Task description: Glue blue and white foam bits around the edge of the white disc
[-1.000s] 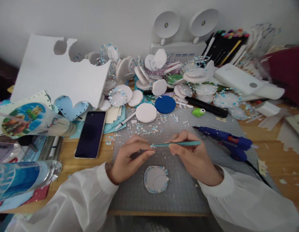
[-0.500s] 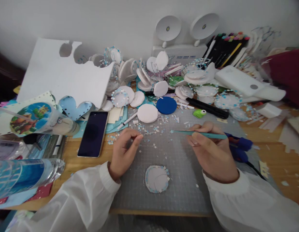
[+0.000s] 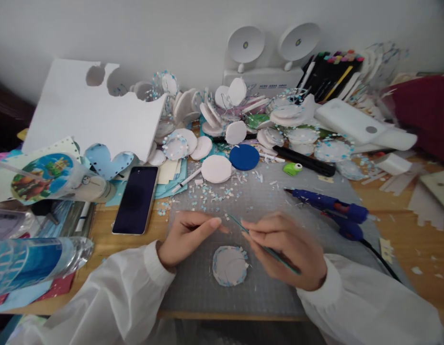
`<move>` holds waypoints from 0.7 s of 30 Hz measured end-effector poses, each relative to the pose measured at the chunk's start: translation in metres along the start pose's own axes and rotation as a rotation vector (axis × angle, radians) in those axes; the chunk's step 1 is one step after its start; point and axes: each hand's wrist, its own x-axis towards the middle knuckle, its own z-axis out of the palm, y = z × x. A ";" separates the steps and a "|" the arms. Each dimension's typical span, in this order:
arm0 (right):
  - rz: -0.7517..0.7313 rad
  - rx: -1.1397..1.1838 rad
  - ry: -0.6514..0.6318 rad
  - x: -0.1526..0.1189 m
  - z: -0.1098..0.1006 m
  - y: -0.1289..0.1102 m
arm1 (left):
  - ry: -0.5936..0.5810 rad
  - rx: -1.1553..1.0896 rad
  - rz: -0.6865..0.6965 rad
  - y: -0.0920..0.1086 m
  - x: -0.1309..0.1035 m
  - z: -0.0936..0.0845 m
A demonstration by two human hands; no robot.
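My right hand grips thin teal tweezers between thumb and fingers. Their tip points left, close to the left fingertips; a tiny pale piece seems to lie by it, too small to make out. My left hand is loosely bent, with thumb and forefinger stretched toward the tweezers. Nothing shows in it. Just below both hands, a round white disc lies flat on the grey cutting mat. Small light-blue and white pieces edge its rim, and a thin thread-like line crosses its face.
Tiny star-like bits are scattered beyond my hands. A blue glue gun with a cord lies right. A phone, a cup and a bottle are at left. White discs pile up behind, before a twin-headed lamp.
My right hand has swung left and nearer with the tweezers, uncovering the glue gun. The left hand has lowered slightly and its fingers have straightened rightward. The disc stays on the mat.
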 end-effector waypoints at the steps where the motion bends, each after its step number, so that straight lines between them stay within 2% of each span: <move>1: -0.062 -0.040 -0.030 0.000 0.001 -0.001 | -0.015 -0.027 -0.014 0.001 0.000 0.001; 6: -0.295 -0.273 -0.111 -0.003 0.005 -0.002 | -0.095 -0.119 -0.073 -0.001 0.001 0.001; 10: -0.369 -0.311 -0.176 -0.003 0.005 -0.003 | -0.114 -0.123 -0.104 -0.002 0.003 0.003; 14: -0.323 -0.280 -0.155 -0.002 0.012 0.001 | -0.061 -0.139 -0.163 -0.009 0.003 0.004; 17: -0.297 -0.216 -0.123 -0.003 0.019 0.006 | 0.000 -0.239 -0.259 -0.014 0.001 0.005; 21: -0.097 -0.028 -0.033 -0.003 0.021 0.011 | 0.062 -0.424 -0.379 -0.013 0.003 0.001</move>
